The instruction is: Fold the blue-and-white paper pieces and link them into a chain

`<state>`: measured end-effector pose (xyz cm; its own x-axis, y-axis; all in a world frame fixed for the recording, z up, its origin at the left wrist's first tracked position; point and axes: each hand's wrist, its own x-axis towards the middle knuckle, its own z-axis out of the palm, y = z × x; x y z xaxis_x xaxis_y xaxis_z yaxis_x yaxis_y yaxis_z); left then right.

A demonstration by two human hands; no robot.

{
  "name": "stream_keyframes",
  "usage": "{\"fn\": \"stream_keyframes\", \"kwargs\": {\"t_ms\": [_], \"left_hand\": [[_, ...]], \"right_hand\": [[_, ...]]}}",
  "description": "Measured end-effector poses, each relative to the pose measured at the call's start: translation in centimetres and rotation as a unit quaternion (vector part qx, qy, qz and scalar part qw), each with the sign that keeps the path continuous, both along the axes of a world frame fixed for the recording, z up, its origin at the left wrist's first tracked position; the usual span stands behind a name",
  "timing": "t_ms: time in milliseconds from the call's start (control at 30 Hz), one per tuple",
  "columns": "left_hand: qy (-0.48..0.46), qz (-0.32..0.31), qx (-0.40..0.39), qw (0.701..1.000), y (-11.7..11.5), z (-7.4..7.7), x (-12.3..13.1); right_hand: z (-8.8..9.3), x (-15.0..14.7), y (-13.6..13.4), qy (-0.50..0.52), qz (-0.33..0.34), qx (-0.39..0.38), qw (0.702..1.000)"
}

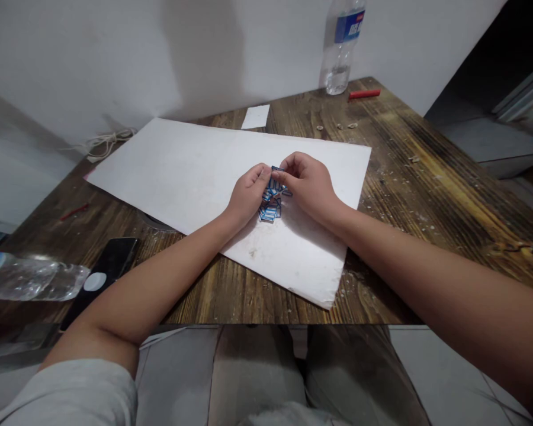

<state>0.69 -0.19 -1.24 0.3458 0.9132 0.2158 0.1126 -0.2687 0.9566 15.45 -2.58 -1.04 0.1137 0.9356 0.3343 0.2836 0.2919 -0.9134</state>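
Note:
Over a white board, my left hand and my right hand meet with fingers closed in a pinch. Between their fingertips is a small blue-edged piece, which both seem to grip; my fingers cover part of it. Right below, several similar blue-and-white pieces lie in a loose pile on the board, some overlapping. They look flat like cut card, but are too small to make out clearly.
A plastic bottle stands at the back by a red stick. White paper and a coiled white cable lie behind the board. At left are a black phone, a lying bottle and a thin red stick.

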Motion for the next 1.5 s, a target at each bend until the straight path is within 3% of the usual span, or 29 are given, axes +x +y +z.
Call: {"fn": "stream_keyframes", "kwargs": {"t_ms": [300,700,1500], "left_hand": [[-0.019,-0.032,-0.016,0.999,-0.53,0.72,0.27],[-0.056,-0.002,-0.066,0.996,-0.47,0.60,0.32],[-0.003,-0.005,-0.018,1.000,-0.08,0.15,0.15]], "right_hand": [[-0.27,0.13,0.25,0.007,-0.005,0.015,1.000],[-0.09,0.01,-0.32,-0.037,0.033,0.000,0.999],[-0.08,0.12,-0.40,-0.046,-0.023,0.010,0.999]]}}
